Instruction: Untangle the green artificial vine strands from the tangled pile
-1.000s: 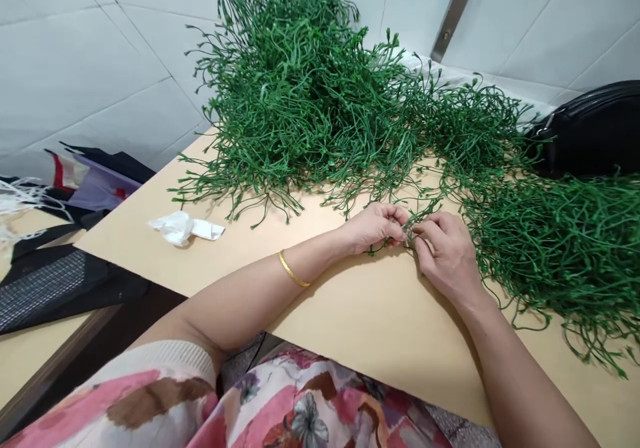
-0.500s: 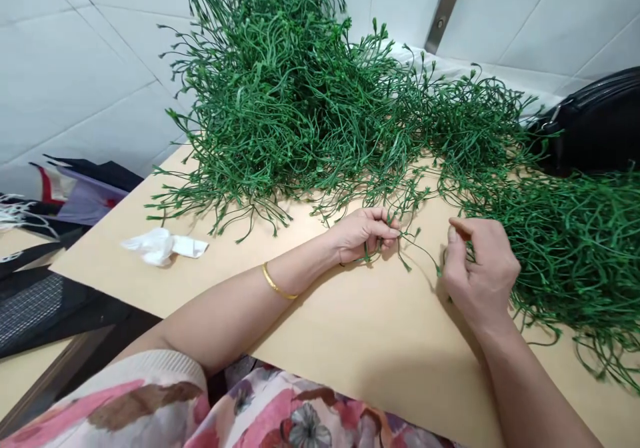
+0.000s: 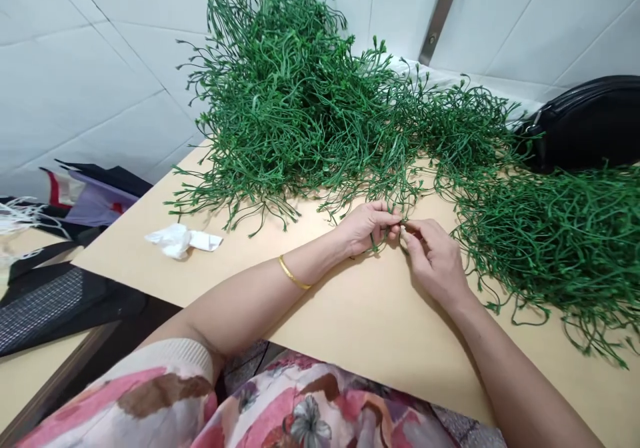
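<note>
Left hand (image 3: 367, 229) pinches a part-hidden green stem (image 3: 375, 246); right hand (image 3: 436, 256) apparently too.

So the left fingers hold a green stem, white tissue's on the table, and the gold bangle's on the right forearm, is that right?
Not quite: the head view shows the gold bangle on the left forearm. The left hand does hold a green stem, and white tissue lies on the table.

Left hand (image 3: 369, 227) and right hand (image 3: 436, 256) pinch sprig (image 3: 375, 248) before tall green pile (image 3: 290, 101). Black bag (image 3: 590, 131) right of pile; white tissue (image 3: 175, 241) front-left.
</note>
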A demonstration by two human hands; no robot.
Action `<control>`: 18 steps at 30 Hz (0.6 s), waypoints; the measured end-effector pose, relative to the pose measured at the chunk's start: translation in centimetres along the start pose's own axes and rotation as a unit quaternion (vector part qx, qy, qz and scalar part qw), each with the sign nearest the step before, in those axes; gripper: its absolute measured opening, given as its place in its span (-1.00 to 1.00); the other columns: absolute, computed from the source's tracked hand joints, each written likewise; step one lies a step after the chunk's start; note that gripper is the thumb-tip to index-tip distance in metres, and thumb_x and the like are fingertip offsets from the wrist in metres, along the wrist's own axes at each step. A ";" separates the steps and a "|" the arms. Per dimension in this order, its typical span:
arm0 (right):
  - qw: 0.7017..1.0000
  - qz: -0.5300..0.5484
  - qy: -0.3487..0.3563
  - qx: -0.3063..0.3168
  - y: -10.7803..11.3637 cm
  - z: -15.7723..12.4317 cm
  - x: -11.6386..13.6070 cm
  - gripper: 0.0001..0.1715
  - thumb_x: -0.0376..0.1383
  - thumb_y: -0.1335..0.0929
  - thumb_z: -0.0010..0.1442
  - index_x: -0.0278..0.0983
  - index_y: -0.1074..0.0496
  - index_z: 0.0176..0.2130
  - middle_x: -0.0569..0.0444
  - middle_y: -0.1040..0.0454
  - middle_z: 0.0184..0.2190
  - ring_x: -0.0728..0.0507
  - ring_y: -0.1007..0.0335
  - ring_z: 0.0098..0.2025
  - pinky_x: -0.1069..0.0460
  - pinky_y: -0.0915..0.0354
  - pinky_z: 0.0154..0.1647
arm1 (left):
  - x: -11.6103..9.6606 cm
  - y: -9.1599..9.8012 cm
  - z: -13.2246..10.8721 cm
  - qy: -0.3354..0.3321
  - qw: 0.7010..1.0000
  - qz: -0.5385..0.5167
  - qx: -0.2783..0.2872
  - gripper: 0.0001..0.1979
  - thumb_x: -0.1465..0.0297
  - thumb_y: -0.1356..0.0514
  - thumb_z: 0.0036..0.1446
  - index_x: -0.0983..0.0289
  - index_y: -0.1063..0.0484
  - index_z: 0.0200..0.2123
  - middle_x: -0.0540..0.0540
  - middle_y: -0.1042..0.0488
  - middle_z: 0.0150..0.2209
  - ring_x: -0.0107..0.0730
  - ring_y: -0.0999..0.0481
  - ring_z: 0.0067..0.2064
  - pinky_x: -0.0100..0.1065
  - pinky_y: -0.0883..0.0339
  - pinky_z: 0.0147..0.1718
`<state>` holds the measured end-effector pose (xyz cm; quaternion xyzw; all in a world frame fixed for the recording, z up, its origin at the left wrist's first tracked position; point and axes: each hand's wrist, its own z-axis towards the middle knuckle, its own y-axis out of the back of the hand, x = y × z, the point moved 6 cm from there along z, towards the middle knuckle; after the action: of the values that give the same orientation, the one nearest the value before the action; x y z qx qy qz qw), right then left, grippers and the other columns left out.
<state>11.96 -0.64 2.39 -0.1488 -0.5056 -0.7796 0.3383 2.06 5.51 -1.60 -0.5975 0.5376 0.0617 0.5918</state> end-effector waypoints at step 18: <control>0.997 -0.017 -0.072 0.010 0.2 0.4 -0.7 -0.75 -0.27 -0.19 0.19 -0.29 -0.36 -0.43 0.05 -0.40 -0.48 -0.04 -0.27 -0.42 0.07 -0.13 -0.36 | 0.5 -1.0 -0.6 -0.001 0.991 0.130 -0.015 -0.86 0.64 -0.15 -0.09 0.35 -0.24 -0.55 -0.02 -0.33 -0.66 -0.63 -0.28 -0.66 -0.56 -0.15 -0.66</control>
<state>12.59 -0.04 2.34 -0.1924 -0.5386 -0.7678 0.2888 2.59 4.49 -1.12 -0.5313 0.6095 0.1469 0.5698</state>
